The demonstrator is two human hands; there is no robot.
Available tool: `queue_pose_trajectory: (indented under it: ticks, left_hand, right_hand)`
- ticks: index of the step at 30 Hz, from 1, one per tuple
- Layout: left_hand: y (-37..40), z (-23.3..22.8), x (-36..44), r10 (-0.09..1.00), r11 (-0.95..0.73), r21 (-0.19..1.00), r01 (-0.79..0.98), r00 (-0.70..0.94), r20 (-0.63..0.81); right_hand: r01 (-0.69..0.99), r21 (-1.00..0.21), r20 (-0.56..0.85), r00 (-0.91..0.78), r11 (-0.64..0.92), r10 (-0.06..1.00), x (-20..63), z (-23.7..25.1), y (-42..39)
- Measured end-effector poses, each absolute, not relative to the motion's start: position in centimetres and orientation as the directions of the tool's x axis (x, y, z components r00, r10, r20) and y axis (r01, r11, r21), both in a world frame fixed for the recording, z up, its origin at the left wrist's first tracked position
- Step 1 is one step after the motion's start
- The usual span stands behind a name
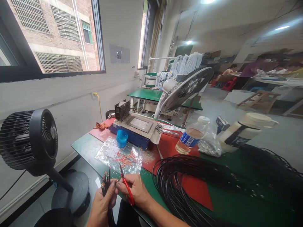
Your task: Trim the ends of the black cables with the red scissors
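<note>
Beside green tabletop [85,148], left grip [103,200] clasps black cables [111,217], right grip [136,190] clasps pointed scissors [127,187].

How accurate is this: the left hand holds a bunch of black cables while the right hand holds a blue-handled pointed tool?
Not quite: the pointed tool in the right hand is red-handled, not blue-handled, as the head view shows. The left hand does hold a bunch of black cables.

so my green desk [87,148] has red matting [197,192] on it, plus a clear plastic sheet [105,148], a cream jug [248,124] and a messy heap of black cables [167,176]
</note>
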State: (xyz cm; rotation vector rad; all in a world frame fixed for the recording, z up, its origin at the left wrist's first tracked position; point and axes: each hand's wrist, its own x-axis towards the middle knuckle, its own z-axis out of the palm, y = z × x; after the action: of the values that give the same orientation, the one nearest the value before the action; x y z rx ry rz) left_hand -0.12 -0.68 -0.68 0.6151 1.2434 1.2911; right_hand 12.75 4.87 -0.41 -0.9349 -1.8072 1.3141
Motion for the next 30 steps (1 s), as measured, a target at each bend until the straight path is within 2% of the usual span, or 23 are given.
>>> queue_pose_trajectory:
  ticks: [8,11,15,18,22,30]
  left_hand:
    - [-0.6,-1.1,-0.2,0.917,0.251,0.886,-0.39,-0.198,-0.347]
    - [-0.6,-1.0,-0.1,0.911,0.247,0.884,-0.396,-0.216,-0.351]
    - [-0.5,-0.7,0.0,0.905,0.223,0.89,-0.398,-0.255,-0.341]
    - [-0.5,-0.6,0.1,0.897,0.2,0.885,-0.421,-0.285,-0.338]
    - [-0.5,-0.6,0.2,0.909,0.201,0.886,-0.417,-0.257,-0.327]
    - [-0.5,-1.0,0.0,0.916,0.24,0.882,-0.406,-0.207,-0.344]
  right_hand:
    - [-0.077,-0.993,-0.04,-0.481,-0.088,0.876,12.5,-1.3,5.1]
    - [-0.082,-0.994,-0.028,-0.468,-0.075,0.883,12.4,-0.9,5.1]
    - [-0.038,-0.997,0.08,-0.415,0.07,0.906,12.5,-0.3,5.0]
    - [-0.083,-0.997,0.026,-0.396,-0.008,0.918,12.6,-0.2,5.0]
    - [-0.163,-0.975,-0.059,-0.464,-0.151,0.884,12.7,-0.6,5.2]
    - [-0.182,-0.968,-0.066,-0.479,-0.173,0.875,12.6,-0.2,5.0]
